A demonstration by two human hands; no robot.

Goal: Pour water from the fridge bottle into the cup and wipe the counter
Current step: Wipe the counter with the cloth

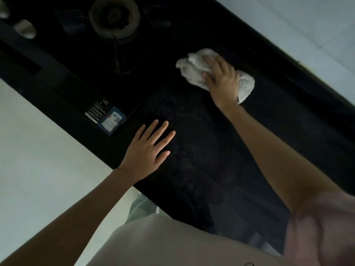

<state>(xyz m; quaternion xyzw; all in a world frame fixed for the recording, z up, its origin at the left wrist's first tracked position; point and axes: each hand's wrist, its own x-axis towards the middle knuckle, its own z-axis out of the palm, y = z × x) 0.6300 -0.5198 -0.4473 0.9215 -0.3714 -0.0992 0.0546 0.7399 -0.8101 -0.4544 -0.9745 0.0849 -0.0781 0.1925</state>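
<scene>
A crumpled white cloth [194, 71] lies on the black counter [201, 169] toward its far side. My right hand [221, 79] presses down on the cloth with fingers curled over it. Near the counter's front edge, my left hand [148, 150] rests flat on the dark surface, fingers spread and holding nothing. No bottle or cup is in view.
A gas burner [115, 18] of a black stove sits at the upper left, with a label sticker [105, 116] at the stove's near corner. Two metal knobs [25, 28] show at the far left. Pale wall tiles run behind the counter, pale floor lies below left.
</scene>
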